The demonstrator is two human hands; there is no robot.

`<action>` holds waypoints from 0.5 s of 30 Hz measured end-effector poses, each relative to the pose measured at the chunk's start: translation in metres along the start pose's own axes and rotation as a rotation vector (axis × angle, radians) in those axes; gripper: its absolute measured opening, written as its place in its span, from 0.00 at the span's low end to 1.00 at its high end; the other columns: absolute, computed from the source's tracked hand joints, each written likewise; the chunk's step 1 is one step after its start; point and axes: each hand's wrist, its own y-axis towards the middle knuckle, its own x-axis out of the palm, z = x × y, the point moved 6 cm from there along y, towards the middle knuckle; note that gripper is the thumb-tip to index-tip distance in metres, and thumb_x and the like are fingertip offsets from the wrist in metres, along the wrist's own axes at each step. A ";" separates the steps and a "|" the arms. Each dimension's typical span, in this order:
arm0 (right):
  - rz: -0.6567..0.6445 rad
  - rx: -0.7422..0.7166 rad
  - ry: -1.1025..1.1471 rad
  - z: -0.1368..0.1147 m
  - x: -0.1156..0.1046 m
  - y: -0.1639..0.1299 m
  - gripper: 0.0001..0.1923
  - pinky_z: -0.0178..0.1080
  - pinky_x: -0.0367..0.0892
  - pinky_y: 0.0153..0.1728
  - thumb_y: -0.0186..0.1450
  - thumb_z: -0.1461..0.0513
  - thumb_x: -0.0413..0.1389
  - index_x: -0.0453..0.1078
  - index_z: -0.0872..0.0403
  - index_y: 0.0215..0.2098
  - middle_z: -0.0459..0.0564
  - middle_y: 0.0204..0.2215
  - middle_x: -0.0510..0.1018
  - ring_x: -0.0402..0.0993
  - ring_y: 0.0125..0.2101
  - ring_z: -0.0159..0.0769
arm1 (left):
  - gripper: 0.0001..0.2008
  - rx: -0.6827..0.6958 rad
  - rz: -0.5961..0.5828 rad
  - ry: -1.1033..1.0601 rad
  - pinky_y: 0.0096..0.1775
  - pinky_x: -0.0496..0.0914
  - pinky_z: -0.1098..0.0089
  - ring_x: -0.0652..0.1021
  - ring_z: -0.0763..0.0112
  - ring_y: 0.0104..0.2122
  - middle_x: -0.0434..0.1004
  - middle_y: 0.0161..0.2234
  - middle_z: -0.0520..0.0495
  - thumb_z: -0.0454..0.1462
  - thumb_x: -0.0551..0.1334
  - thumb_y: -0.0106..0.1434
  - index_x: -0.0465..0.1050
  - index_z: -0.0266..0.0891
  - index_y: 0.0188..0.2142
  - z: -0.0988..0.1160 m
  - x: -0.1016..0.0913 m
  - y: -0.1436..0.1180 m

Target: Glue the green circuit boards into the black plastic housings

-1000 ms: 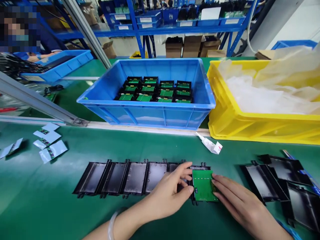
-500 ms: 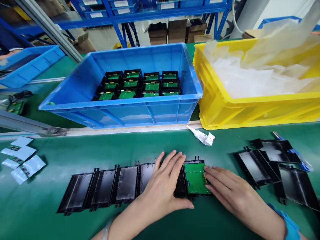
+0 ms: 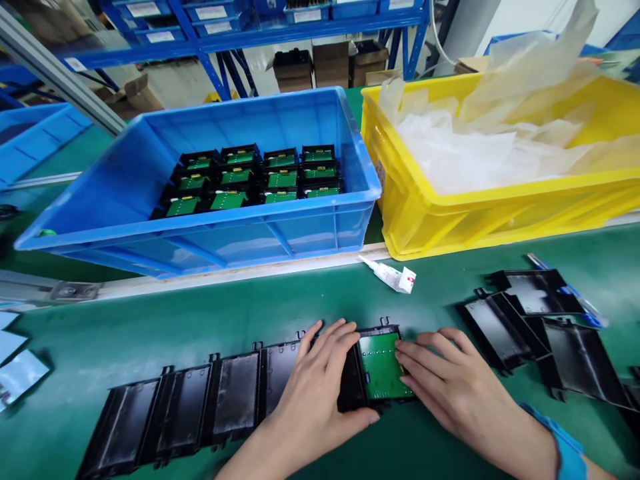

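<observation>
Head view: green circuit board (image 3: 381, 365) sits in a black plastic housing (image 3: 373, 393) at the right end of a row of black housings (image 3: 200, 413) on the green belt (image 3: 200, 320), near the front edge. Left hand (image 3: 313, 400) lies flat, fingers spread and extended, over the housing just left of the board, fingertips near the board's left edge, thumb along the housing's front edge. Right hand (image 3: 450, 387) rests on the board's right side, fingers (image 3: 413, 360) stretched out and pressing on the green surface, not curled around anything. Blue cuff (image 3: 570, 447) on the right wrist. Rest of the row is empty shells, overlapping side by side and running left toward the frame corner. Right of the hands, well apart: loose pile of more black housings (image 3: 540, 327), tilted and overlapping, with a blue pen-like item (image 3: 575, 293) at its far edge. Behind the hands, near the belt's back rail: small white tube (image 3: 390, 275) lying on its side. Past the rail: blue bin (image 3: 210, 193) holding rows of black housings already fitted with green boards, and just beside it on the right a yellow bin (image 3: 500, 207) full of clear plastic bags (image 3: 475, 147). Far left edge: a few silvery pouches (image 3: 17, 373), partly cut off. Blue shelving (image 3: 250, 27) and cardboard boxes (image 3: 325, 63) in the background.
</observation>
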 end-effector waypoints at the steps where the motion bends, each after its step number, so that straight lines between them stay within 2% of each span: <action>1: 0.002 0.002 -0.004 0.000 0.000 0.001 0.14 0.44 0.58 0.43 0.73 0.64 0.47 0.74 0.55 0.41 0.47 0.41 0.80 0.69 0.39 0.39 | 0.41 0.009 -0.010 0.007 0.63 0.52 0.43 0.64 0.50 0.61 0.63 0.61 0.37 0.41 0.72 0.50 0.54 0.40 0.59 0.001 0.000 0.000; 5: 0.005 0.007 -0.011 0.001 0.001 0.002 0.13 0.44 0.57 0.42 0.72 0.64 0.47 0.74 0.55 0.41 0.47 0.40 0.80 0.69 0.39 0.39 | 0.44 0.021 -0.045 0.031 0.62 0.52 0.44 0.65 0.50 0.60 0.62 0.61 0.38 0.41 0.70 0.51 0.50 0.40 0.62 0.002 0.002 0.000; 9: 0.008 0.004 -0.029 0.001 0.001 0.003 0.14 0.44 0.57 0.42 0.72 0.65 0.47 0.74 0.55 0.40 0.48 0.39 0.81 0.69 0.38 0.39 | 0.49 -0.001 -0.021 0.009 0.61 0.53 0.45 0.67 0.51 0.58 0.65 0.59 0.38 0.40 0.71 0.49 0.46 0.39 0.64 0.001 0.002 0.002; 12: 0.005 -0.004 -0.053 0.000 0.002 0.005 0.15 0.45 0.57 0.42 0.72 0.65 0.46 0.75 0.56 0.39 0.49 0.38 0.80 0.69 0.38 0.39 | 0.47 -0.010 -0.001 -0.010 0.61 0.54 0.45 0.68 0.52 0.56 0.67 0.57 0.38 0.39 0.71 0.47 0.48 0.39 0.62 0.001 0.002 0.003; 15: -0.008 -0.014 -0.083 -0.001 0.004 0.004 0.15 0.45 0.57 0.42 0.72 0.66 0.45 0.75 0.56 0.39 0.49 0.39 0.80 0.68 0.38 0.40 | 0.42 0.012 0.000 -0.002 0.60 0.55 0.43 0.68 0.51 0.56 0.66 0.57 0.38 0.38 0.70 0.48 0.54 0.40 0.60 0.003 0.001 0.003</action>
